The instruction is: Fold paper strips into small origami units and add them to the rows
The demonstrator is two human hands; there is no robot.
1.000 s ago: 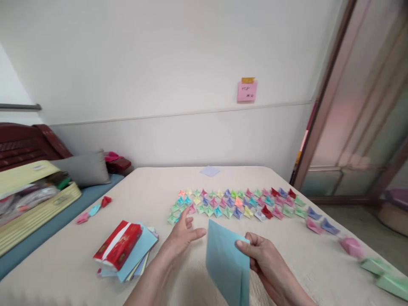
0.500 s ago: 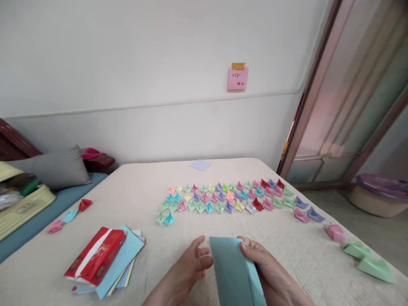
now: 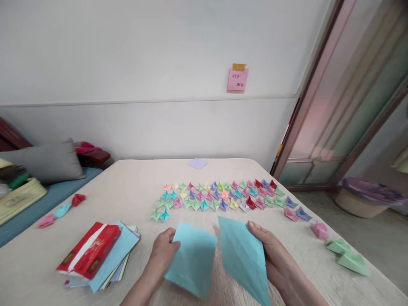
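My left hand is closed on the left edge of a light blue paper sheet, with the thumb on top. A second light blue paper sheet is held by its right edge in my right hand; the thumb presses near its upper corner, and the other fingers are behind it. Both sheets are tilted above the bed-like surface, and a narrow gap shows between them. Beyond them stand rows of small folded paper boats in many colours.
At the left, a red tissue pack lies on coloured paper sheets. Small folded papers lie near the left edge, larger green folded boats near the right edge. A lilac sheet rests by the wall.
My left hand was open beside blue paper held in my right hand. Now each hand grips a blue sheet, side by side. The view has shifted slightly.
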